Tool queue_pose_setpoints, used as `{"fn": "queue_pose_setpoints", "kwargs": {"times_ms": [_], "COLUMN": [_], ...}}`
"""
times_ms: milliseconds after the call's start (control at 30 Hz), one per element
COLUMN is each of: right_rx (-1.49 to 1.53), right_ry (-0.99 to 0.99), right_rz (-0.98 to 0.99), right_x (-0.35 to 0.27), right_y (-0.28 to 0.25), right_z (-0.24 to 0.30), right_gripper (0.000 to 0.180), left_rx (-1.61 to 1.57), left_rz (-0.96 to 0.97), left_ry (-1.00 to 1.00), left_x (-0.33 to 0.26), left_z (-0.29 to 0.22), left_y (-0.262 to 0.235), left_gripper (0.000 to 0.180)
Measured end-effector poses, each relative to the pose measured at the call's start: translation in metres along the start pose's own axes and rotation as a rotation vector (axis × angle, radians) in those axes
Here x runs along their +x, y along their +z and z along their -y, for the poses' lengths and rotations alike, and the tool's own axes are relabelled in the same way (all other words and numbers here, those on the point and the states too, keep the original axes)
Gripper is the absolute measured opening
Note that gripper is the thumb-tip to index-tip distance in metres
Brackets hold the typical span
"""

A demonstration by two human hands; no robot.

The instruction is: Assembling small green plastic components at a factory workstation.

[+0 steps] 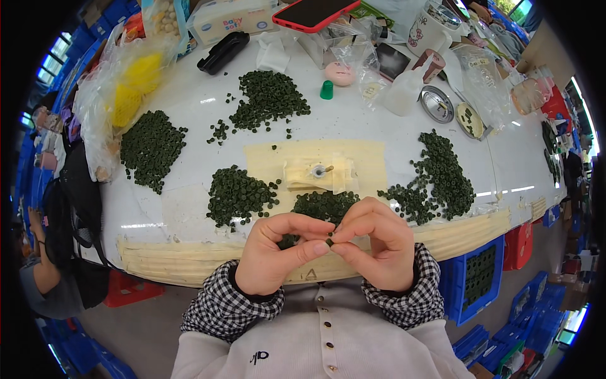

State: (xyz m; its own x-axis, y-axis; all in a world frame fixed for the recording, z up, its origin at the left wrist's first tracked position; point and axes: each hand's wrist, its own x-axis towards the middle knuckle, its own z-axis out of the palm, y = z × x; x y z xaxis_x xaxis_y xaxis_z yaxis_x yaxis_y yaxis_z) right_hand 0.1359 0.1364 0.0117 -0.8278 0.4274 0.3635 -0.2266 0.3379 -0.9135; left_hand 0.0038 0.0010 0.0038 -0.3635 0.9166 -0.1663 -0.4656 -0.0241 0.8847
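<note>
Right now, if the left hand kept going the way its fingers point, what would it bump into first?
Probably the right hand. The left hand points sideways at it, and their fingertips already meet around a small green ring.

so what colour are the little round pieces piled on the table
Dark green, seen in the head view: the small round pieces lie in several piles on the white table.

Small dark green ring piece (329, 240): we see it pinched between fingertips of left hand (278, 252) and right hand (375, 243), held just above near table edge, mostly hidden by fingers; orientation we cannot tell. Further green pieces (288, 240) show under left palm, cupped against curled fingers. Nearest loose heap of same green rings (323, 205) lies on white table just beyond both hands, flat scattered pile, pieces touching one another.
</note>
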Motion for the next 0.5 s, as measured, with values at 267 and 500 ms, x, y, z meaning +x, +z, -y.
{"fn": "queue_pose_setpoints", "kwargs": {"times_ms": [267, 500], "right_rx": [-0.082, -0.169], "right_ry": [-0.03, -0.062], "right_rz": [-0.063, -0.046], "right_x": [-0.0011, 0.0004], "right_y": [0.003, 0.0039], "right_z": [-0.0007, 0.0026], "right_gripper": [0.017, 0.017], "left_rx": [0.199, 0.26], "left_rz": [0.01, 0.007], "left_ry": [0.025, 0.094], "left_x": [0.0, -0.0011], "left_z": [-0.0034, -0.003], "left_y": [0.0008, -0.0008], "left_gripper": [0.011, 0.011]}}
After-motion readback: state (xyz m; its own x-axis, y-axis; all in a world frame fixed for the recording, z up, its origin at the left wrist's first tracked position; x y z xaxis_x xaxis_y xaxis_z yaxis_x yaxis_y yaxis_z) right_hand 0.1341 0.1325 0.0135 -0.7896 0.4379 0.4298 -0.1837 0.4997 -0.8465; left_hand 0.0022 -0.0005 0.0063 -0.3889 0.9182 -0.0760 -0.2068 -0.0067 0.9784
